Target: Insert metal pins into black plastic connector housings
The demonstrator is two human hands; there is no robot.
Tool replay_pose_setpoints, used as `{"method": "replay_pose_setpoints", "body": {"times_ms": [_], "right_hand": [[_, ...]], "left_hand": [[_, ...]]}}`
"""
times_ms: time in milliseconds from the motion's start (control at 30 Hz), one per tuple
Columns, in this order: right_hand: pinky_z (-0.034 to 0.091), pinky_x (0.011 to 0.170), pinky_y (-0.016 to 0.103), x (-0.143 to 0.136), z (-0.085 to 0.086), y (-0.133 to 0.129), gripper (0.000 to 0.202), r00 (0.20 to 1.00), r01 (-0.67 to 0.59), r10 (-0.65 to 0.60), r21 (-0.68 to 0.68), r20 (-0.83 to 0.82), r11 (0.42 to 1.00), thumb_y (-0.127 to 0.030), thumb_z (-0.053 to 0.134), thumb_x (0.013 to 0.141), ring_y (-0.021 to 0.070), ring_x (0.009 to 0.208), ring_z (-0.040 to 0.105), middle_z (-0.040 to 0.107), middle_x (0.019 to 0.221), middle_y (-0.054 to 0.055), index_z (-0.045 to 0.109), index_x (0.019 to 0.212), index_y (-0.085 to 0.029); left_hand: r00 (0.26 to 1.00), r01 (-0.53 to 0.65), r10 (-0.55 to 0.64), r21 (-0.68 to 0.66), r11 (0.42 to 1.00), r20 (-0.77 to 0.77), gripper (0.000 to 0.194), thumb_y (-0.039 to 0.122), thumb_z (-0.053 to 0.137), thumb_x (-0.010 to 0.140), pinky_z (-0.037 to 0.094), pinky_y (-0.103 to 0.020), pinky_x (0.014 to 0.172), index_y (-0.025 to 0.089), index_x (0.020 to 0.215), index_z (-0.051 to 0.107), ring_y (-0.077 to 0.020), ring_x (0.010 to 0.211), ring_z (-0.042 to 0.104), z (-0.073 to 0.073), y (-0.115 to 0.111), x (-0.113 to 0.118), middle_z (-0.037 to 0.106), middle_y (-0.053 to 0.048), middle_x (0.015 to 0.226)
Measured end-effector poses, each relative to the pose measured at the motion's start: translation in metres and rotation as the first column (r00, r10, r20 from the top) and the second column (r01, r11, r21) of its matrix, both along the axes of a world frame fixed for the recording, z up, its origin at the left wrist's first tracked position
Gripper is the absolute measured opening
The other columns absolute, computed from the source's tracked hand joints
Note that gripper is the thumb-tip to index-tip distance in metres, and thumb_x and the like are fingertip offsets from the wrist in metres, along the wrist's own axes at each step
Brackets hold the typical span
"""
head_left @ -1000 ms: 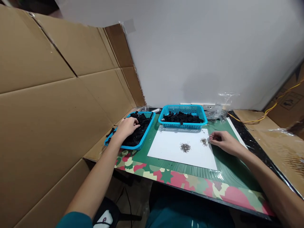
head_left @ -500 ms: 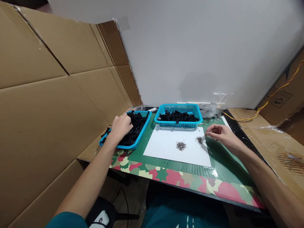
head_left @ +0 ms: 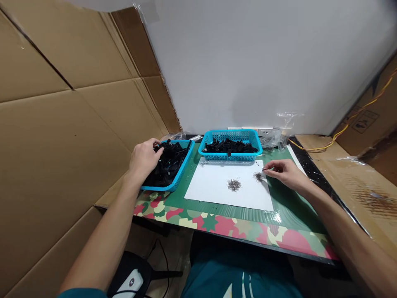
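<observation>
At the left, my left hand (head_left: 143, 159) is over a blue basket (head_left: 177, 182) heaped with small black plastic pieces (head_left: 170, 163). Its thumb and forefinger stand apart, with black pieces just beyond the tips. My right hand (head_left: 285, 173) hovers at the right edge of a white sheet (head_left: 214, 190), thumb and forefinger pinched together. Whatever is in that pinch is too small to name. Close to those fingertips lies a small pile of tiny metal pins (head_left: 257, 177). A larger pile of similar pins (head_left: 234, 185) sits mid-sheet.
A second blue basket (head_left: 230, 156) holding black pieces stands behind the sheet. Clear plastic bags (head_left: 273, 138) lie by the wall at the back right. Cardboard (head_left: 93, 124) walls the left side, and a yellow cable (head_left: 341, 131) runs along the right.
My left hand has shifted left over the basket, and its thumb and forefinger have spread. My right hand keeps its pinch near the small pile. The view has tilted slightly.
</observation>
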State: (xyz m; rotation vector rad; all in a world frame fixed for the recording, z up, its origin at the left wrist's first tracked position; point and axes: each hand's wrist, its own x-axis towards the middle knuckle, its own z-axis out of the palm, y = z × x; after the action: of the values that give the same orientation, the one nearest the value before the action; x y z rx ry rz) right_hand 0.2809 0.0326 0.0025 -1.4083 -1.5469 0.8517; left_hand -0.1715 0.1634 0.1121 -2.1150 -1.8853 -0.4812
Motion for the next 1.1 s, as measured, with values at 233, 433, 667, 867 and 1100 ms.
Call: {"method": "replay_pose_setpoints", "body": {"times_ms": [233, 433, 667, 867, 1100], "right_hand": [[0.048, 0.070, 0.033, -0.002, -0.004, 0.001, 0.032, 0.989, -0.072, 0.055, -0.120, -0.140, 0.990, -0.049, 0.074, 0.083, 0.0228, 0.076, 0.071, 0.080, 0.079, 0.009, 0.065, 0.085, -0.018], [0.051, 0.077, 0.034, 0.003, -0.008, 0.004, 0.018, 0.996, -0.051, 0.045, -0.078, -0.081, 0.996, -0.035, 0.075, 0.078, 0.0228, 0.082, 0.072, 0.078, 0.084, 0.007, 0.067, 0.081, -0.018], [0.052, 0.076, 0.035, 0.007, -0.011, 0.005, 0.030, 0.994, -0.030, 0.020, -0.096, -0.104, 0.995, -0.041, 0.083, 0.074, 0.0252, 0.083, 0.075, 0.080, 0.084, 0.009, 0.071, 0.090, -0.018], [0.054, 0.088, 0.038, 0.004, -0.004, 0.001, 0.035, 0.987, -0.035, 0.016, -0.120, -0.159, 0.992, -0.050, 0.083, 0.078, 0.0279, 0.091, 0.077, 0.082, 0.090, 0.011, 0.076, 0.090, -0.018], [0.055, 0.082, 0.035, -0.008, 0.003, -0.002, 0.034, 0.973, -0.108, 0.084, -0.098, -0.216, 0.989, -0.050, 0.085, 0.079, 0.0225, 0.084, 0.074, 0.081, 0.090, 0.009, 0.080, 0.089, -0.018]], "left_hand": [[0.910, 0.213, -0.272, 0.210, 0.954, 0.314, 0.019, 0.034, 0.071, 0.089, 0.056, -0.033, 0.086, 0.020, 0.098, 0.080, -0.0201, 0.081, 0.069, -0.002, -0.015, 0.019, 0.077, -0.005, 0.095], [0.681, 0.403, -0.488, 0.277, 0.872, 0.546, 0.014, 0.032, 0.066, 0.096, 0.059, -0.034, 0.090, 0.020, 0.102, 0.071, -0.0191, 0.093, 0.071, -0.008, -0.031, 0.047, 0.072, -0.005, 0.107], [0.194, 0.635, -0.452, 0.240, 0.734, 0.871, 0.027, 0.046, 0.061, 0.102, 0.062, -0.034, 0.082, 0.021, 0.111, 0.059, -0.0194, 0.088, 0.073, -0.036, -0.058, 0.094, 0.071, -0.005, 0.097], [-0.174, 0.720, -0.113, 0.204, 0.664, 0.978, 0.032, 0.045, 0.065, 0.101, 0.058, -0.032, 0.074, 0.024, 0.120, 0.050, -0.0170, 0.075, 0.071, -0.069, -0.097, 0.141, 0.064, 0.000, 0.092], [-0.380, 0.807, 0.406, 0.083, 0.585, 0.831, 0.024, 0.028, 0.063, 0.102, 0.047, -0.023, 0.071, 0.024, 0.123, 0.054, -0.0140, 0.079, 0.064, -0.084, -0.133, 0.172, 0.062, -0.003, 0.093]]}}
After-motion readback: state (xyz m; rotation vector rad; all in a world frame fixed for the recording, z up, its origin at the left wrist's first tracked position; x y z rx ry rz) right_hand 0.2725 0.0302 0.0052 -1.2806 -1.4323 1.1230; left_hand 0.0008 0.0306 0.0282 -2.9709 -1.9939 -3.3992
